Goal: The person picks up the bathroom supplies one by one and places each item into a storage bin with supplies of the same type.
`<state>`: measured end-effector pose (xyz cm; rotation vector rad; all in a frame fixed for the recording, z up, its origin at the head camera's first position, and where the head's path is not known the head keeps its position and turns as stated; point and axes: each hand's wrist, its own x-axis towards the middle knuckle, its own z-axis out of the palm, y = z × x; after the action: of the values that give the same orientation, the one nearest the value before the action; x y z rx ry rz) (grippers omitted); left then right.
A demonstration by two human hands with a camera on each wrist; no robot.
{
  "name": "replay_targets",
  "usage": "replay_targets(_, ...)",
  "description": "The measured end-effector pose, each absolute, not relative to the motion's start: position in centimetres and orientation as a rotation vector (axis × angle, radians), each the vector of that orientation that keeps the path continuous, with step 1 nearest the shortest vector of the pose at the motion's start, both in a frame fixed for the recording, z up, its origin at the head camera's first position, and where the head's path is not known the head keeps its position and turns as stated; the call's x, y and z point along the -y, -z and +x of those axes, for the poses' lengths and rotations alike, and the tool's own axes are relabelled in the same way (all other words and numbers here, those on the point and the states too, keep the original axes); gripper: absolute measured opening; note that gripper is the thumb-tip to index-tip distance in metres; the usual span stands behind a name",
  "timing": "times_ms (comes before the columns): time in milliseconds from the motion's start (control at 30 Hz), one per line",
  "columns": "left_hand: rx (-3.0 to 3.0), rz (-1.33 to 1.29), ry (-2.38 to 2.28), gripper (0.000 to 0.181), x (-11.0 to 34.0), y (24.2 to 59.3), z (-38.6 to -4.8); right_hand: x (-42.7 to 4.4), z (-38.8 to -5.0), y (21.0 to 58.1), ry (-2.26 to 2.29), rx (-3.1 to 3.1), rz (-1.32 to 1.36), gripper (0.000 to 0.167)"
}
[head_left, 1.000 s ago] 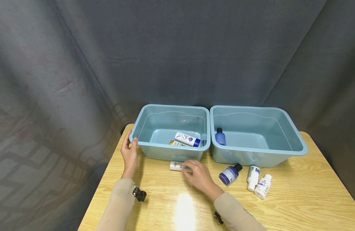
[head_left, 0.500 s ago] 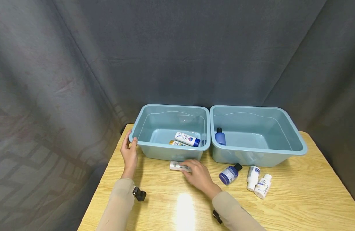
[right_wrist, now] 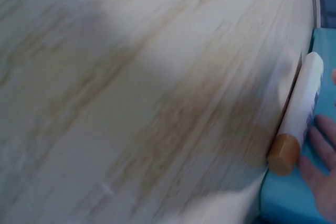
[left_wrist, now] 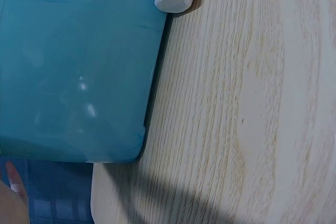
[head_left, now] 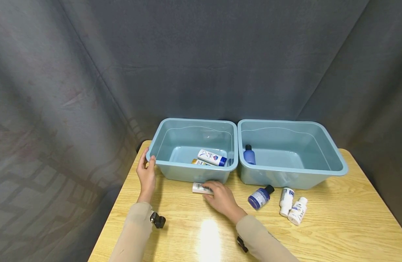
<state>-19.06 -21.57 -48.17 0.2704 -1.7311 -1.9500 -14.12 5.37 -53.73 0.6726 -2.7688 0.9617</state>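
In the head view my left hand (head_left: pixel 147 178) holds the front left corner of the left blue bin (head_left: pixel 188 171), thumb on the rim. A bit of that hand shows at the left wrist view's lower left. On the table before this bin lies a white bottle (head_left: pixel 198 187) with a barcode; its orange-brown cap (right_wrist: pixel 284 154) shows in the right wrist view. My right hand (head_left: pixel 222 198) lies over the bottle's right part, fingers touching it and thumb on the near side. Inside the left bin are a white bottle with blue cap (head_left: pixel 211 157) and a yellow item (head_left: pixel 199 162).
The right blue bin (head_left: pixel 286 174) stands beside the left one and has a blue-purple bottle (head_left: pixel 249 155) in it. In front lie a dark blue bottle (head_left: pixel 259 198) and two white bottles, one (head_left: pixel 286 201) next to the other (head_left: pixel 298 211). A dark curtain (head_left: pixel 201 72) hangs behind.
My right hand and forearm have shifted slightly left along the white bottle, which stays in place. My left hand and the bins have not moved.
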Motion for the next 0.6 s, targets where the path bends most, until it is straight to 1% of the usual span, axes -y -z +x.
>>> replay_targets(233, 1.771, 0.265, 1.946, 0.045, 20.9, 46.0, -17.8, -5.0, -14.2, 54.1, -0.912, 2.762, 0.688, 0.043)
replay_targets(600, 1.777, 0.258, 1.950, 0.046, 20.9, 45.9, -17.7, -4.6, -14.0, 54.4, -0.841, 2.801, 0.694, 0.048)
